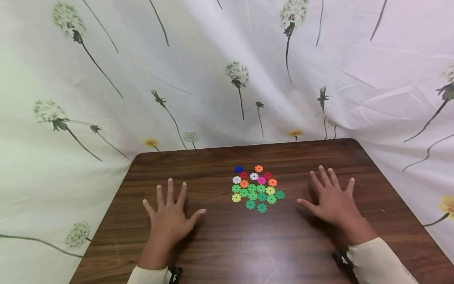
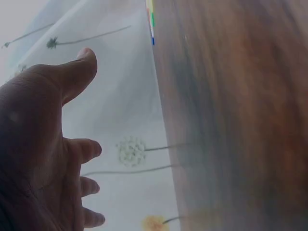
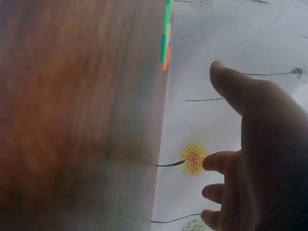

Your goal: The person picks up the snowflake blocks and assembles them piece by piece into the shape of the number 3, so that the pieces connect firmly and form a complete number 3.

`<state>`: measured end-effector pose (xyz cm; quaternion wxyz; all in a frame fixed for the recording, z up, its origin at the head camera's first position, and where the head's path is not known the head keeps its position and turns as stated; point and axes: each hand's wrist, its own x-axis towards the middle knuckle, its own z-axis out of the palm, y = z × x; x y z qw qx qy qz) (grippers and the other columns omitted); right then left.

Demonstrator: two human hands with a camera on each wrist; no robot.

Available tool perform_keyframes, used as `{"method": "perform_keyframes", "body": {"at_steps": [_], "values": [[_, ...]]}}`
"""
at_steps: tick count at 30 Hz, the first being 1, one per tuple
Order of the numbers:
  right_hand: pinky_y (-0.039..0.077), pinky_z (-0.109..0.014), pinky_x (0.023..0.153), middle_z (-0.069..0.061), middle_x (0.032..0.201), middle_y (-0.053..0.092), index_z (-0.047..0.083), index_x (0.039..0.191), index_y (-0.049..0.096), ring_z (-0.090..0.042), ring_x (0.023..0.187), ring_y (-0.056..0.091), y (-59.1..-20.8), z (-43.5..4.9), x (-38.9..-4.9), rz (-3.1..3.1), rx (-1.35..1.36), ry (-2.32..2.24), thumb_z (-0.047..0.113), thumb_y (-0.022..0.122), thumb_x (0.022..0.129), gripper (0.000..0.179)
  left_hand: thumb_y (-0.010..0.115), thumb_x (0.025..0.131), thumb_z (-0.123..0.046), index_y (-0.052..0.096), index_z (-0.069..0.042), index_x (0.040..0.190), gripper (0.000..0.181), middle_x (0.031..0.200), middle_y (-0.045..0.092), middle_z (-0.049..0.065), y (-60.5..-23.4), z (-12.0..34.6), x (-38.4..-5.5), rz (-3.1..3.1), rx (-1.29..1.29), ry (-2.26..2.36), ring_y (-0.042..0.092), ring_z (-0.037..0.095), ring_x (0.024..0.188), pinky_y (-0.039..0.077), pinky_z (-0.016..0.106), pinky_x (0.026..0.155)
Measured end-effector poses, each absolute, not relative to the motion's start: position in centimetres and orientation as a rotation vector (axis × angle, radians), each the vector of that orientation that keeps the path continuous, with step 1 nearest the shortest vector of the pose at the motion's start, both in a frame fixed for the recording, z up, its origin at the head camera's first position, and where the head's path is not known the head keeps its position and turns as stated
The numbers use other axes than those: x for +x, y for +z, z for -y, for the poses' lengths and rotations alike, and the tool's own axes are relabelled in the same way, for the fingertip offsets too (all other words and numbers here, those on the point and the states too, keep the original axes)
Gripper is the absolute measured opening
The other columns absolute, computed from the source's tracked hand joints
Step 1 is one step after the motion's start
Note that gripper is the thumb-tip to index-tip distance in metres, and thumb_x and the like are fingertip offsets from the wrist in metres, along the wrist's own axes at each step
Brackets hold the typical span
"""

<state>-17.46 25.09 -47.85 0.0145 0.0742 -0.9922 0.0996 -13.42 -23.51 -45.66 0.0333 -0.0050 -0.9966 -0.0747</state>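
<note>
Several small notched discs lie flat in a loose cluster on the dark wooden table (image 1: 213, 244). Among them are a blue disc (image 1: 239, 169) at the back, a pink disc (image 1: 261, 180), white, red and orange ones, a yellow disc (image 1: 236, 198) and many green ones, such as a dark green disc (image 1: 262, 208) at the front. To the left of the cluster my left hand (image 1: 170, 223) is spread with straight fingers, holding nothing. My right hand (image 1: 335, 203) is spread likewise on the right, its thumb toward the discs. Both wrist views show the hands empty.
A white cloth (image 1: 198, 98) printed with dandelions hangs behind the table and along its sides. The table's back edge (image 1: 241, 147) meets the cloth, with rounded corners. Dark bands sit on both wrists at the light sleeves (image 1: 379, 262).
</note>
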Motion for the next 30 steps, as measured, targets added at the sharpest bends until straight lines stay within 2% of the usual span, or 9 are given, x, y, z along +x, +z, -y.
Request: {"method": "perform_keyframes", "body": {"at_steps": [3, 5, 7, 10, 17, 21, 24, 27, 30], "values": [[-0.001, -0.093, 0.119, -0.025, 0.182, 0.014, 0.010, 0.174, 0.027, -0.052, 0.167, 0.013, -47.7, -24.7, -18.0, 3.101, 0.269, 0.319, 0.090, 0.051, 0.094, 0.116, 0.060, 0.096, -0.081, 0.020, -0.020, 0.176, 0.108, 0.183, 0.003, 0.024, -45.6, 22.8, -14.0, 3.040, -0.057, -0.225, 0.013, 0.058, 0.165, 0.018, 0.092, 0.119], [0.000, -0.091, 0.121, -0.024, 0.183, 0.013, 0.010, 0.174, 0.026, -0.051, 0.168, 0.012, -47.6, -24.5, -18.4, 3.114, 0.289, 0.334, 0.090, 0.051, 0.094, 0.116, 0.063, 0.096, -0.079, 0.023, -0.022, 0.176, 0.106, 0.183, 0.009, 0.024, -45.5, 22.2, -14.5, 3.017, -0.093, -0.239, 0.027, 0.057, 0.161, 0.032, 0.088, 0.114], [0.001, -0.089, 0.123, -0.024, 0.183, 0.012, 0.010, 0.174, 0.026, -0.051, 0.168, 0.012, -47.5, -24.2, -18.8, 3.121, 0.308, 0.344, 0.089, 0.052, 0.095, 0.115, 0.065, 0.095, -0.079, 0.024, -0.025, 0.176, 0.105, 0.182, 0.014, 0.023, -45.5, 21.6, -15.0, 3.000, -0.129, -0.238, 0.038, 0.056, 0.155, 0.041, 0.083, 0.108], [0.002, -0.088, 0.124, -0.024, 0.183, 0.013, 0.010, 0.174, 0.026, -0.050, 0.169, 0.012, -47.4, -23.7, -19.2, 3.116, 0.336, 0.353, 0.085, 0.055, 0.096, 0.112, 0.067, 0.094, -0.077, 0.026, -0.028, 0.175, 0.104, 0.180, 0.021, 0.023, -45.6, 20.8, -15.6, 2.985, -0.171, -0.247, 0.045, 0.054, 0.148, 0.044, 0.080, 0.105], [0.008, -0.085, 0.127, -0.023, 0.182, 0.016, 0.010, 0.173, 0.028, -0.049, 0.169, 0.015, -47.9, -22.5, -19.8, 3.099, 0.401, 0.390, 0.077, 0.062, 0.098, 0.106, 0.069, 0.094, -0.075, 0.029, -0.029, 0.174, 0.101, 0.175, 0.031, 0.023, -46.1, 19.7, -16.4, 2.958, -0.250, -0.297, 0.050, 0.053, 0.147, 0.046, 0.080, 0.107], [0.014, -0.081, 0.129, -0.023, 0.182, 0.017, 0.010, 0.173, 0.029, -0.048, 0.168, 0.019, -48.3, -21.9, -19.9, 3.090, 0.430, 0.423, 0.076, 0.062, 0.098, 0.105, 0.067, 0.095, -0.076, 0.028, -0.030, 0.174, 0.099, 0.167, 0.041, 0.025, -46.3, 19.0, -16.9, 2.944, -0.334, -0.323, 0.057, 0.050, 0.139, 0.051, 0.075, 0.104], [0.018, -0.079, 0.130, -0.023, 0.182, 0.019, 0.010, 0.173, 0.030, -0.048, 0.167, 0.022, -48.5, -21.5, -20.0, 3.083, 0.450, 0.460, 0.076, 0.063, 0.098, 0.105, 0.068, 0.096, -0.074, 0.032, -0.030, 0.173, 0.095, 0.159, 0.050, 0.025, -46.8, 18.2, -17.3, 2.908, -0.413, -0.368, 0.063, 0.047, 0.131, 0.055, 0.071, 0.101], [0.024, -0.079, 0.127, -0.022, 0.181, 0.024, 0.010, 0.172, 0.033, -0.049, 0.165, 0.028, -48.7, -21.1, -20.2, 3.062, 0.474, 0.482, 0.075, 0.065, 0.098, 0.104, 0.073, 0.096, -0.069, 0.041, -0.028, 0.170, 0.090, 0.145, 0.058, 0.021, -47.3, 17.3, -17.5, 2.855, -0.491, -0.427, 0.068, 0.037, 0.112, 0.059, 0.061, 0.093], [0.032, -0.081, 0.121, -0.023, 0.175, 0.035, 0.011, 0.170, 0.038, -0.049, 0.159, 0.036, -49.1, -20.8, -20.3, 3.021, 0.510, 0.502, 0.071, 0.068, 0.098, 0.099, 0.076, 0.096, -0.065, 0.048, -0.026, 0.167, 0.086, 0.127, 0.061, 0.014, -47.8, 16.3, -17.6, 2.843, -0.555, -0.503, 0.061, 0.022, 0.086, 0.057, 0.043, 0.076]]}}
